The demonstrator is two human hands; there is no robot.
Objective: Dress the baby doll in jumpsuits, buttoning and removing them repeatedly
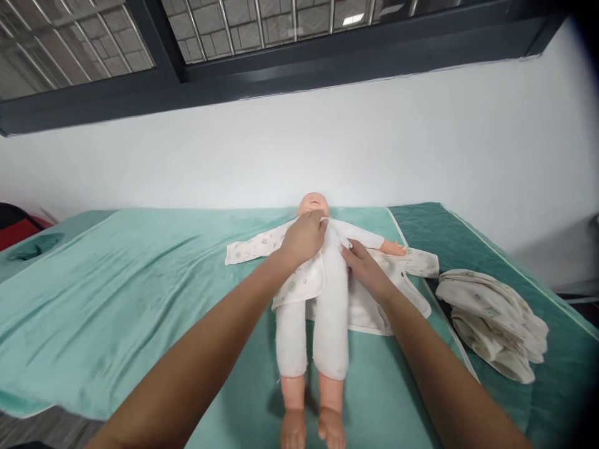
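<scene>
A baby doll [322, 312] lies on its back on a green-covered table, head toward the wall. A cream printed baby jacket [374, 305] is spread open under it. My left hand [304, 237] rests on the doll's chest near the neck, fingers curled round the jacket's left flap, which lies across the doll's torso. My right hand [362, 265] lies on the doll's side, its fingers pinching the jacket's edge. The doll's bare feet point toward me.
A green towel [116, 293] covers the table. A crumpled cream garment [496, 318] lies at the right on a darker green quilted cover [566, 349]. A white wall rises behind, with a barred window above. Something red [19, 227] shows at the far left.
</scene>
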